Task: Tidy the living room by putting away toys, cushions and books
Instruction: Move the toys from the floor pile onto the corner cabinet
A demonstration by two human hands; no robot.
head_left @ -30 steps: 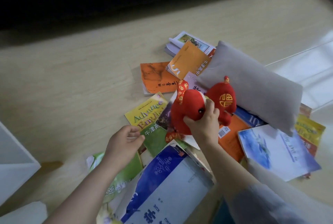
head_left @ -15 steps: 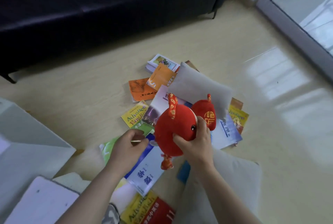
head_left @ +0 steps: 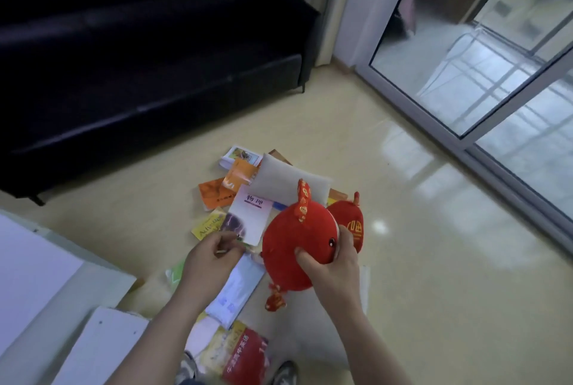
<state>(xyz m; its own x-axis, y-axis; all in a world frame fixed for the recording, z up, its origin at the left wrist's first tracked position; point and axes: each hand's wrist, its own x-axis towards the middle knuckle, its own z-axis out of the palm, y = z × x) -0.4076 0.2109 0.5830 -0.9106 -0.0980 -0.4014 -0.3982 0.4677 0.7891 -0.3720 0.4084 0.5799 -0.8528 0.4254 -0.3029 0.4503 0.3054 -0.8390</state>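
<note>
Grips red plush toy (head_left: 294,248) in right hand (head_left: 333,270) & hoists it clear above book pile (head_left: 252,214) & grey cushion (head_left: 288,180) vs 1 s ago, w/ left hand (head_left: 210,260) curled beside (can't tell if holding anything), so prob. stows toy next.

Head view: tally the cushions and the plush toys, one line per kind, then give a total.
Cushions: 2, both grey.
Plush toys: 1, the red plush toy gripped by the right hand; its two lobes seem joined.
Total: 3
</note>
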